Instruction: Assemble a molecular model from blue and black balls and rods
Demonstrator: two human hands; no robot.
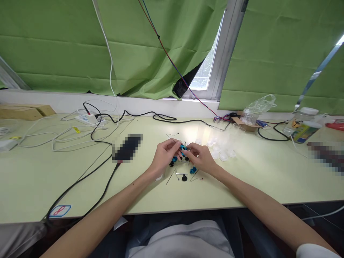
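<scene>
Between my fingertips is a small blue part (183, 147), possibly metal, its exact kind too small to make out. My left hand (167, 154) pinches it from the left, and my right hand (201, 156) grips it from the right. Under and around the hands lie similar blue parts, one of them a blue piece (192, 170) just below my right hand. A black round knob-like disc (184, 177) rests closer to the table's front edge. Thin bent metal wires (177, 174) are scattered beside it. My fingers partly cover the pile beneath.
Several clear plastic cups or lids (223, 156) stand right of my hands. A dark, blurred-out device (128, 147) with a black cable lies to the left. Farther back are a power strip (91, 120), a cardboard box (245, 123) with a plastic bag, and a clear jar (301, 120).
</scene>
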